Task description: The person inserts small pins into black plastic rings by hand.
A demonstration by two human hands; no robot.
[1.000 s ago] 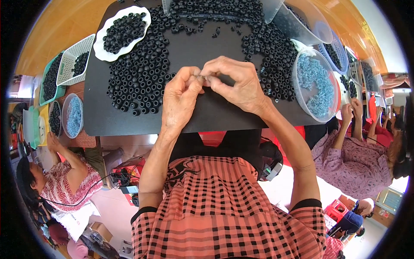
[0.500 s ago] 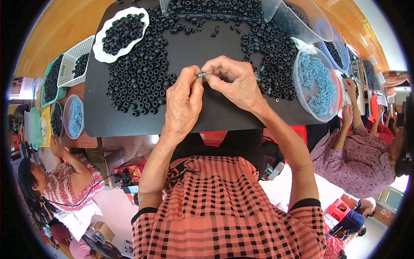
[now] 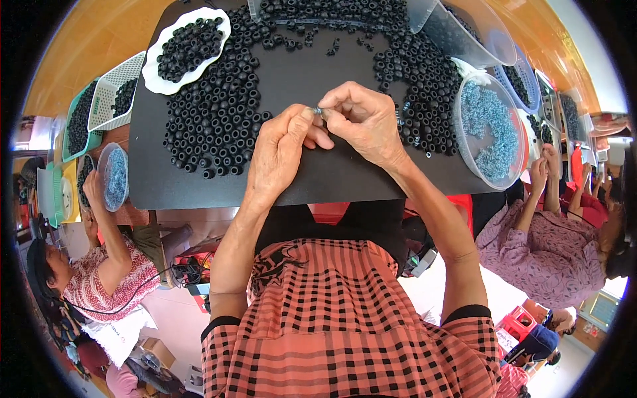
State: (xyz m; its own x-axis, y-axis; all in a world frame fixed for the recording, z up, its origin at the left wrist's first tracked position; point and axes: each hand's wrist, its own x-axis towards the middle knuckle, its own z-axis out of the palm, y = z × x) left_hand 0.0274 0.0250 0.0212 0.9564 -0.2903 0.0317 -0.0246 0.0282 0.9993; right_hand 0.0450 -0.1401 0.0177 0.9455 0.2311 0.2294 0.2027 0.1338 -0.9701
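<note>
the small blue-grey piece [image 3: 318, 111] has shifted slightly right since the earlier frame; it lies, long axis roughly left to right, between the left hand [image 3: 279, 146], pinching its left end, and the right hand [image 3: 364, 125], clamped or not i cannot tell.

Dark table [image 3: 199, 191], rounded corners. Glossy orange-brown surface [image 3: 116, 43] beyond, floor or panel unclear. White wall [image 3: 584, 40] upper right. Floor [image 3: 178, 315] pale pinkish lower left, glaring white lower right. Room brightly lit.
</note>
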